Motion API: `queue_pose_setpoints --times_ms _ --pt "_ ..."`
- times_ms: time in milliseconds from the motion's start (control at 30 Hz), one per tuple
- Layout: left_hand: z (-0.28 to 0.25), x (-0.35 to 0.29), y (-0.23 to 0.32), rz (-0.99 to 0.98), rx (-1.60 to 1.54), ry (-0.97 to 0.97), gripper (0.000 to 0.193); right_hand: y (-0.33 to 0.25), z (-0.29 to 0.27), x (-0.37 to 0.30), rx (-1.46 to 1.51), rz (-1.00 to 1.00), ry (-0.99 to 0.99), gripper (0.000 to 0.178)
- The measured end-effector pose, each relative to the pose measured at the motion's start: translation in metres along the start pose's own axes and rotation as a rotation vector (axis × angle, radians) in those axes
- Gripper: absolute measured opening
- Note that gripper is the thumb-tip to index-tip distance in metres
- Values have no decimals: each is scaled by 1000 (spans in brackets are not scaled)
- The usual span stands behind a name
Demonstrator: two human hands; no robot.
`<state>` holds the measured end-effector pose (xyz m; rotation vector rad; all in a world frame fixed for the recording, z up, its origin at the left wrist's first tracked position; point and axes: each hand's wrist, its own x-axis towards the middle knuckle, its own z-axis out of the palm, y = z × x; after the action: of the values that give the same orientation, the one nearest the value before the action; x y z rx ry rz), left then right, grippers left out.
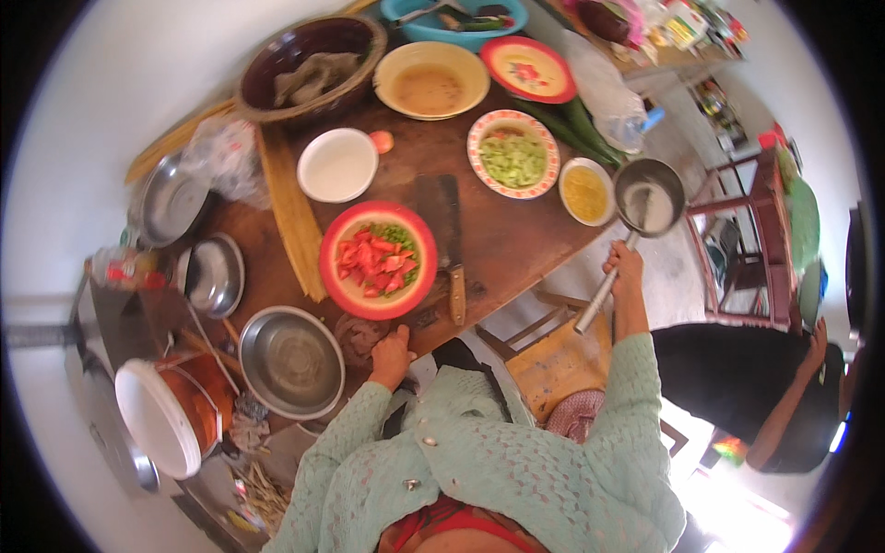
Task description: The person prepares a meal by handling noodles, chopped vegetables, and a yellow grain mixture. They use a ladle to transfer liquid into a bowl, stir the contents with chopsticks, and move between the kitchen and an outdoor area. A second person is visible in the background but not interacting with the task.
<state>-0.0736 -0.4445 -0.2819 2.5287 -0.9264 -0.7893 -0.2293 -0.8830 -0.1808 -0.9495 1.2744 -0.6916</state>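
My right hand (624, 262) grips the long tubular handle of a grey metal dipper (649, 197), held out past the table's right edge. Something pale shows inside its round cup. My left hand (393, 358) rests at the table's front edge, its fingers curled; what they hold, if anything, is hidden. Right beside it lies a crumpled brown cloth (359, 337). Just beyond stands a red-rimmed bowl (333, 288) of chopped tomato and green pieces. A cleaver (442, 230) lies to its right. Nearest the dipper is a small white bowl of yellow liquid (584, 192), probably beaten egg.
Farther back are a plate of chopped green vegetable (513, 157), a cream basin (431, 81), a white bowl (337, 165) and a dark basin (277, 51). Metal basins (291, 362) and a bucket (161, 419) stand left. A wooden chair (558, 361) is at the front; another person (737, 382) is right.
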Motion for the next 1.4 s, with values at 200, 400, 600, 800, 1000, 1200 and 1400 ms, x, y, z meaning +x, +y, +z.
queue_pose_setpoints --times_ms 200,400,600,800,1000,1200,1400 --pt "0 -2 -1 22 2 17 44 -3 3 -40 104 101 -184 13" --pt "14 -4 -6 13 -32 83 40 -1 34 -102 97 231 -443 13" --pt "22 -19 -3 -9 -46 188 35 11 91 -168 -1 374 -688 16" --pt "-19 -63 -9 144 -305 289 27 36 154 -226 -197 486 -967 22" --pt "-30 -127 -37 9 -486 345 21 63 217 -282 -390 660 -1209 26" --pt "-9 -182 -79 -372 -942 301 28 84 260 -340 -419 750 -1349 25" --pt "-26 -207 -111 -438 -1498 481 34 86 303 -410 -422 752 -1476 25"
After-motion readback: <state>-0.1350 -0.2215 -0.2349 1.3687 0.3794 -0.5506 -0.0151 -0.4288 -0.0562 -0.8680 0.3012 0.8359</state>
